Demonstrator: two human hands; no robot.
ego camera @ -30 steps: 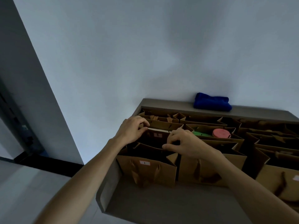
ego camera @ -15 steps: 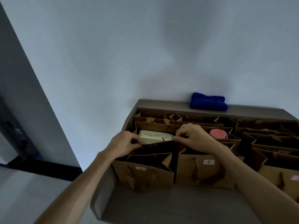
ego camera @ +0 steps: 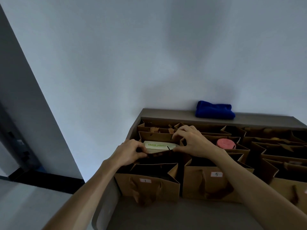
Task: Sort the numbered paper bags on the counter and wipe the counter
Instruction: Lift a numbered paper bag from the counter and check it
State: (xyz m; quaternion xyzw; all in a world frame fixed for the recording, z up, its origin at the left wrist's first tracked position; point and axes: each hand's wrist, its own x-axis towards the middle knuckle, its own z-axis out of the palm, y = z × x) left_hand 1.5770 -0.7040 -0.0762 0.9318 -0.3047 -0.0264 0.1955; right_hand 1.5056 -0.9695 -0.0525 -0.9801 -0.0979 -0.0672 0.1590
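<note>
Several brown paper bags stand in rows on the grey counter (ego camera: 166, 218). The front row holds the bag labelled 1 (ego camera: 149, 186) and the bag labelled 5 (ego camera: 207, 181). Behind bag 1 stands an open bag (ego camera: 159, 155) with a pale pack of cotton wipes (ego camera: 157, 145) inside. My left hand (ego camera: 127, 153) pinches that bag's near rim at its left end. My right hand (ego camera: 192, 141) pinches the rim at the right end, fingers curled over the bag's far edge. The number on this bag is hidden.
A folded blue cloth (ego camera: 214, 110) lies on the counter's back ledge by the wall. A pink round lid (ego camera: 226, 143) shows inside a bag right of my hands. More bags (ego camera: 282, 150) fill the right side. The counter's left edge drops to the floor.
My hands have spread apart along the rim of the second-row bag, opening it so the cotton wipes pack shows. The view shifted slightly, revealing the label 5.
</note>
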